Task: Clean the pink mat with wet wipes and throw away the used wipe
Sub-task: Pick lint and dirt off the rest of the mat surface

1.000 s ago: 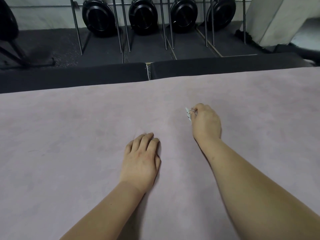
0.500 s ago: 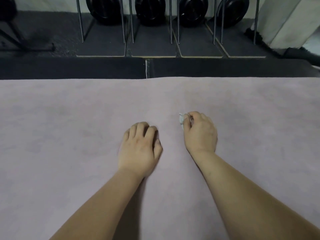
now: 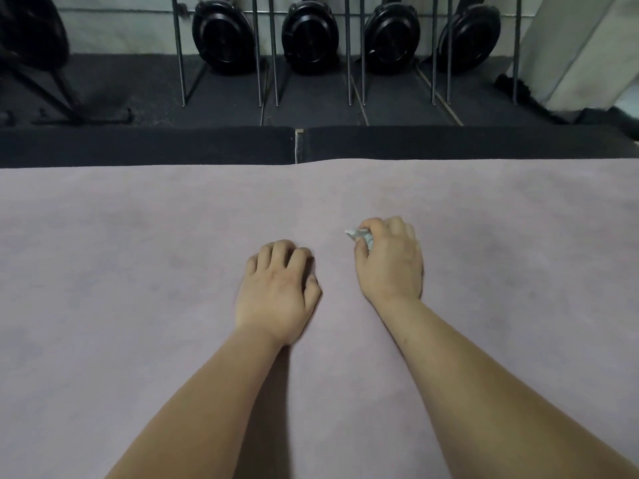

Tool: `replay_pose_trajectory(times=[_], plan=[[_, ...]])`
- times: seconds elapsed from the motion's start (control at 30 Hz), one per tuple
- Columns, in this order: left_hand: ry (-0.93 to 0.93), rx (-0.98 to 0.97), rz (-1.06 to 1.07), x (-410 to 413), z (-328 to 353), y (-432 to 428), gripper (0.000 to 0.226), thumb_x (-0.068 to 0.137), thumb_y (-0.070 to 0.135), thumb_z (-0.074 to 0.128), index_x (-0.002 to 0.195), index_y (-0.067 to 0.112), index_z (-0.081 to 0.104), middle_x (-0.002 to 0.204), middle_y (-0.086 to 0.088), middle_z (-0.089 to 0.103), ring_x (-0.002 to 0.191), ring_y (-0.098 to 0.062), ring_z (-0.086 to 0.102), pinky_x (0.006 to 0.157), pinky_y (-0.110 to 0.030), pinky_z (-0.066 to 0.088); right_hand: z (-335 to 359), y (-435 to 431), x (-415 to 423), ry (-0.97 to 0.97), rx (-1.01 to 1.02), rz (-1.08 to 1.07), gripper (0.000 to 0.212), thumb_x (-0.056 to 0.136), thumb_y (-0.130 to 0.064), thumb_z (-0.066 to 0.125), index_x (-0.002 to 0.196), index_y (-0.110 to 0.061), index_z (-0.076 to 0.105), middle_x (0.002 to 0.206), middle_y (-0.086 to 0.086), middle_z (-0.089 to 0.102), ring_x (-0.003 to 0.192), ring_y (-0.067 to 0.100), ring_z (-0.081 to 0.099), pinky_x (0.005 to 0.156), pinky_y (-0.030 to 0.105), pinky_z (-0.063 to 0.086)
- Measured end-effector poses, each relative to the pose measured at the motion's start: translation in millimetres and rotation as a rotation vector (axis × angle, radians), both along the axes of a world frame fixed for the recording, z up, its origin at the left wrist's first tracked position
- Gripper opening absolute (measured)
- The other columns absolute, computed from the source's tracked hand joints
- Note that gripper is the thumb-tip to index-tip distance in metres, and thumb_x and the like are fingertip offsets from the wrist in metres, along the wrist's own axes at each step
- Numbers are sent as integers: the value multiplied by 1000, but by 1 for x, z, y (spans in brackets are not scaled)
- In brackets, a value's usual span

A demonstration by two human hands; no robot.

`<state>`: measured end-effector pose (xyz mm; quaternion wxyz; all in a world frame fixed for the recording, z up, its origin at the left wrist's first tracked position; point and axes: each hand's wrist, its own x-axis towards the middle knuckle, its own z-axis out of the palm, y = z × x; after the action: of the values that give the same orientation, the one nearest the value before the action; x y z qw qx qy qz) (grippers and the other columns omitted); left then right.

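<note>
Dark floor padding runs along the far edge of the pink mat, which spreads wide from side to side and fills the near ground. Beyond the padding, at twelve o'clock, four black round discs stand on edge between thin metal rods against a pale wall. A dark stand sits off at ten o'clock and a pale pillar at two o'clock.

Both bare forearms reach out over the mat from six o'clock. The left hand rests palm down near the middle of the mat, its fingers loosely bent with the tips on the surface, holding nothing. The right hand lies just beside it, toward two o'clock, knuckles up and slightly blurred. Its fingers and thumb are curled round a small crumpled wipe, white and bunched. Only a corner of the wipe pokes out at the ten o'clock side of the fist, low against the mat; whether it touches the surface I cannot tell. The two hands are apart, with a strip of bare mat between them.
</note>
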<state>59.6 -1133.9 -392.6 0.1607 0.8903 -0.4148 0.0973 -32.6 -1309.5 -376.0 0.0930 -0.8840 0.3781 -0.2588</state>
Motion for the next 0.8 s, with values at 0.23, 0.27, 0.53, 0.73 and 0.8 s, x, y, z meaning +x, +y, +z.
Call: replay_pose_trajectory(times=[0.23,0.27,0.53,0.73,0.8], plan=[[11,-7,-2,0,-1,1,31,97,40,48,121,25,59,127,2,51,120,-25,47,103,-40,37,-2,-2,4,55,-7,-34,24,97,-41,56,114,-27,68,97,0,52,90,25,51,78,43,48],[17,-7,-2,0,0,1,31,97,40,48,121,25,59,128,2,51,120,-25,47,103,-40,37,-2,-3,5,70,-14,-31,24,98,-40,56,113,-25,67,96,1,54,89,26,52,76,42,47],[13,14,-2,1,-1,0,31,98,42,46,121,25,58,128,2,50,120,-25,46,102,-40,37,12,17,49,114,25,106,10,98,-26,58,97,-16,62,93,5,65,86,30,60,76,40,41],[10,11,-1,2,-1,-1,27,97,40,50,118,24,58,126,2,50,117,-27,48,100,-41,38,11,3,52,86,8,265,17,95,-40,65,89,-24,64,89,0,53,79,25,53,65,38,46],[9,13,0,2,-1,-1,29,97,39,51,120,24,58,127,3,50,118,-26,47,101,-41,38,15,-28,48,123,-11,176,14,95,-34,65,91,-21,65,94,3,52,82,28,54,66,40,48]])
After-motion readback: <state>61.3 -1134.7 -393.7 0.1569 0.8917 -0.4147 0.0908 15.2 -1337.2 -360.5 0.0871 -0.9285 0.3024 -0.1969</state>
